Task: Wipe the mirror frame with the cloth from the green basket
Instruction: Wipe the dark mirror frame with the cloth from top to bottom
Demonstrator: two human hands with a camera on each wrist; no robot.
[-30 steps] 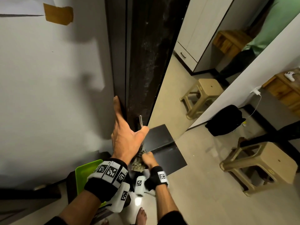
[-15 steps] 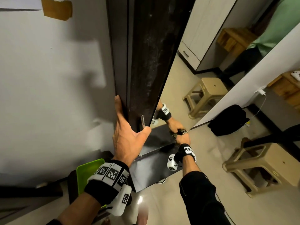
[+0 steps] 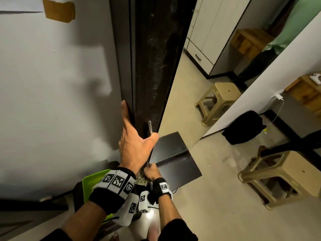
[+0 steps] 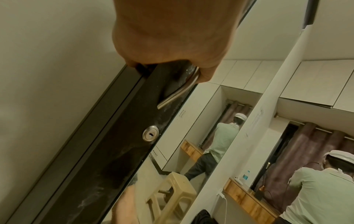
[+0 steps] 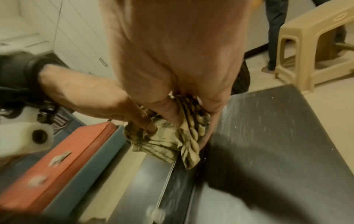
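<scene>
The mirror frame is a tall, dark, dusty strip with a steel handle and a keyhole. My left hand grips its edge, fingers behind it and thumb on the front by the handle. Below it, my right hand holds the bunched, striped cloth and presses it against the foot of the frame. In the head view only a scrap of the cloth shows between the two wrists. The green basket sits on the floor at the left, partly behind my left wrist.
A white wall lies left of the frame. The mirror glass reflects cupboards and a stool. On the floor to the right are a beige plastic stool and a black bag. A person in a green shirt stands further back.
Half a second ago my right hand with the cloth was further right along the frame's bottom edge. It has come back left, under my left hand. The left hand has kept its hold.
</scene>
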